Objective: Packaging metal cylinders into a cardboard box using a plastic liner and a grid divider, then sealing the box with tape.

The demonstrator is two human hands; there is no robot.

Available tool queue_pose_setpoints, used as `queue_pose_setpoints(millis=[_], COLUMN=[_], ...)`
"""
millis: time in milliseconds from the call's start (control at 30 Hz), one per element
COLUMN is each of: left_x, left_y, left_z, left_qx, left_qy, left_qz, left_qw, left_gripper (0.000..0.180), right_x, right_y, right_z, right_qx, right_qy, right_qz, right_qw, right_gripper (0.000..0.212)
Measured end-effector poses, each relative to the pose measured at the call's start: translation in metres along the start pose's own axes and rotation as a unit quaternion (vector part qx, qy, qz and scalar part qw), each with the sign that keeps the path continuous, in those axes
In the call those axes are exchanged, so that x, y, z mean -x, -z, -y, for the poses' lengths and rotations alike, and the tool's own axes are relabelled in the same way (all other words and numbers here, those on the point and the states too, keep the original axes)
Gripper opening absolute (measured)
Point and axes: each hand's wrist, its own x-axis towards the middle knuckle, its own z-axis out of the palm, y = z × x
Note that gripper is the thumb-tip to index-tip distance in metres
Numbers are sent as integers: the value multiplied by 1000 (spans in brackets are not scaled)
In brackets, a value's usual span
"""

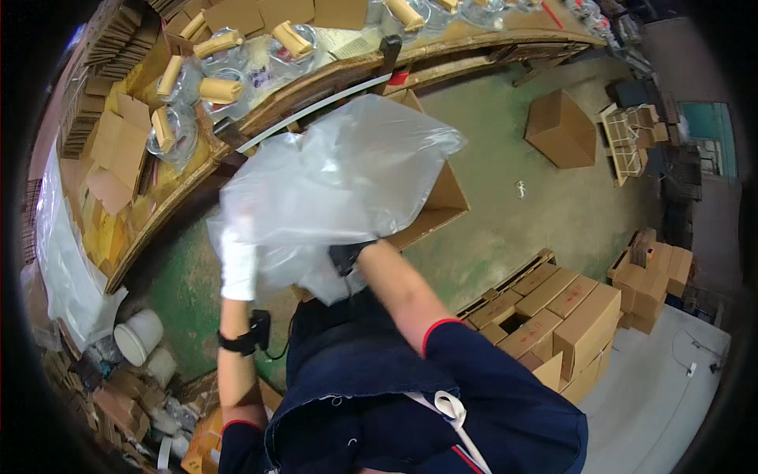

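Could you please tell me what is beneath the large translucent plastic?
Past the right edge of the plastic, part of an open cardboard box shows. Most of the box and the right hand are covered; any contents cannot be seen. The white-gloved left hand shows at left.

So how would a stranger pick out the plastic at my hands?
Find the long wooden bench curving across the upper left. Between it and your body, at the white-gloved left hand, is the plastic. It's a broad, milky, wrinkled expanse, unlike the bench's small clear bundles with tan rolls.
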Motion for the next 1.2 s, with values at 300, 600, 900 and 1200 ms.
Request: queue_pose_setpoints(millis=[300, 600, 900, 1200], left_x=[-50, -32, -1, -114], left_y=[-217, -182, -199, -286], left_z=[76, 67, 71, 162], left_qx=[-266, -367, 69, 150], left_qy=[31, 4, 348, 350], left_qz=[128, 140, -25, 15], left_qw=[955, 920, 935, 925], left_gripper=[47, 36, 62, 60], right_x=[-5, 28, -13, -75], right_y=[244, 315, 191, 218], right_z=[-18, 140, 33, -114], right_qx=[269, 56, 615, 739], right_qy=[142, 22, 54, 49], right_qz=[94, -150, 50, 230], right_qw=[948, 987, 785, 631], right_gripper=[28, 25, 30, 30])
